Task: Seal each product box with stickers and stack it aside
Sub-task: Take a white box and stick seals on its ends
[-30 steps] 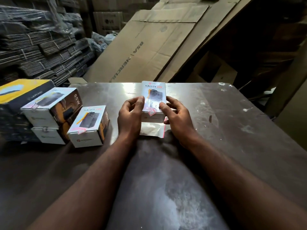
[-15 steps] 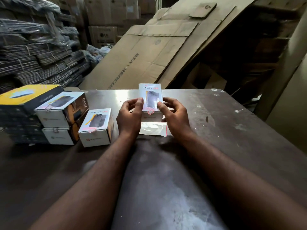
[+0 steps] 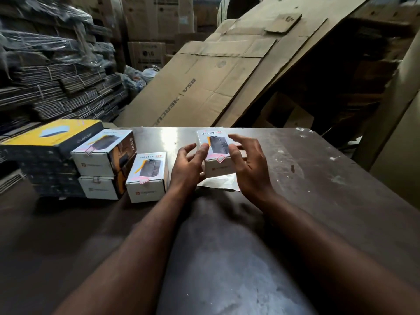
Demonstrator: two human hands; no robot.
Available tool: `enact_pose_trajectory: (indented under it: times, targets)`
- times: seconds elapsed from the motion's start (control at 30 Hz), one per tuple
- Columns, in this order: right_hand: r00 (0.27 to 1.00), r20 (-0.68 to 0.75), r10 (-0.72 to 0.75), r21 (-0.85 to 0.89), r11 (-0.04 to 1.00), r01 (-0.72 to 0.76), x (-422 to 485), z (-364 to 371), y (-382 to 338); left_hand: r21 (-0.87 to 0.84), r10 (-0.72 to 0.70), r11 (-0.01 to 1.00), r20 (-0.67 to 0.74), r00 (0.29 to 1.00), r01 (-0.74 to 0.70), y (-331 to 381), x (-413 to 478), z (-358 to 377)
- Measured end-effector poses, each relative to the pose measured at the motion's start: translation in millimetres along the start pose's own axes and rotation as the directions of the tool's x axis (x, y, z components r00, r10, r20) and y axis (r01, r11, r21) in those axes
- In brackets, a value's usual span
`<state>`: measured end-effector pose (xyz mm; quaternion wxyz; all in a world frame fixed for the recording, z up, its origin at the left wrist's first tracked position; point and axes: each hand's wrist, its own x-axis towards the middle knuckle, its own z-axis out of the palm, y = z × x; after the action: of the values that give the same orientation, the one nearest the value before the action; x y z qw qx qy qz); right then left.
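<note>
A white "HALLEY 20K" product box [image 3: 213, 151] stands on the metal table [image 3: 318, 178], with a pink sticker [image 3: 220, 158] over its near top edge. My left hand [image 3: 188, 164] is at the box's left side, thumb pressed on the top edge and lower fingers against its side. My right hand [image 3: 247, 164] is at the right side, thumb touching the box and fingers spread apart above it. A shiny sticker sheet [image 3: 218, 183] lies on the table just in front of the box. Left of my hands stands one stickered box [image 3: 147, 176] beside a stack of two [image 3: 102, 169].
A yellow-topped black box [image 3: 52, 135] rests on dark boxes at the table's left edge. Large flattened cardboard sheets [image 3: 204, 87] lean behind the table. Bundles of flat cardboard [image 3: 56, 92] are piled at the far left.
My right hand's fingers have lifted off the box and spread. My left fingers have loosened, the thumb staying on the top edge. The box stays in place.
</note>
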<state>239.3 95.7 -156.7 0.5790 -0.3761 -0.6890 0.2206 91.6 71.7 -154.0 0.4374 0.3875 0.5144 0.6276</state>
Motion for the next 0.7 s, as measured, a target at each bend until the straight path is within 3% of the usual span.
enact_pose_trajectory:
  times: [0.13, 0.27, 0.53, 0.7]
  targets:
    - [0.975, 0.013, -0.221, -0.180, 0.959, 0.220, -1, 2, 0, 0.008, 0.036, 0.999, -0.066, 0.997, -0.036, 1, 2, 4]
    - [0.976, 0.052, -0.211, -0.184, 0.959, 0.217, -4, -1, 7, 0.128, 0.096, 0.989, -0.178, 0.979, -0.073, 0, 3, -2]
    - [0.968, 0.057, -0.243, -0.144, 0.958, 0.249, -11, 2, 7, 0.212, 0.183, 0.969, -0.261, 0.948, -0.129, 4, -6, 0]
    - [0.959, 0.083, -0.272, -0.226, 0.932, 0.284, -15, 2, 1, 0.271, 0.231, 0.951, -0.300, 0.926, -0.150, 2, -8, 1]
